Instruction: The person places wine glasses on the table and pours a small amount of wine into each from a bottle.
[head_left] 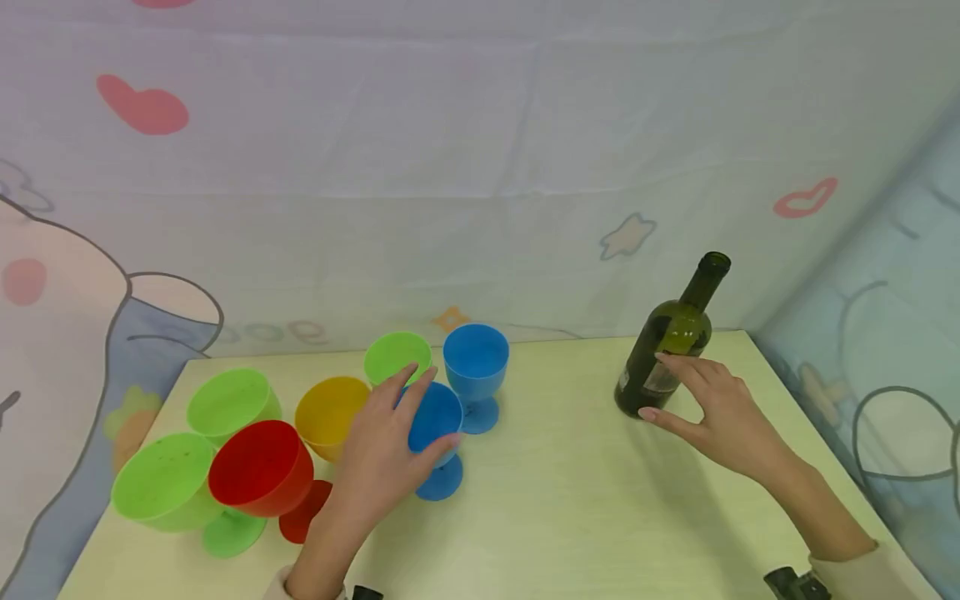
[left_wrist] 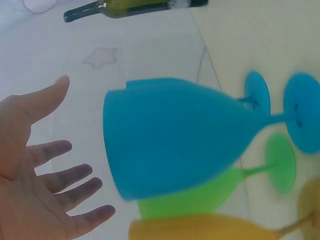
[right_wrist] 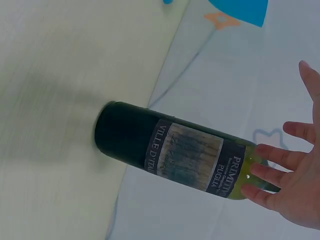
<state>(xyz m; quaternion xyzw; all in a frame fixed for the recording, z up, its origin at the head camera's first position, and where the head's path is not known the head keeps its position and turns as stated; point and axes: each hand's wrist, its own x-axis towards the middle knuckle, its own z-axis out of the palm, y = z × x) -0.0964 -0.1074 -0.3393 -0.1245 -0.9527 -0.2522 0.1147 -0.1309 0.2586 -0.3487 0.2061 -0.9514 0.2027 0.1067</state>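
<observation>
Spread fingers of my left hand (head_left: 386,450) hover over the nearer blue goblet (head_left: 435,417); in the left wrist view a gap shows between the fingertips and that goblet's bowl (left_wrist: 175,140). A second blue goblet (head_left: 476,358) stands just behind it. On the right, a dark green wine bottle (head_left: 652,367) stands upright. My right hand (head_left: 720,412) is close in front of it, thumb and fingers apart, holding nothing. The right wrist view shows the bottle's picture label (right_wrist: 190,157), with the fingers overlapping its shoulder.
Left of the blue goblets stand a yellow goblet (head_left: 330,417), a red goblet (head_left: 258,467) and several green goblets, one at the front left (head_left: 165,483). The pale table (head_left: 555,500) ends at a printed cloth backdrop (head_left: 525,167) behind and another cloth (head_left: 892,358) on the right.
</observation>
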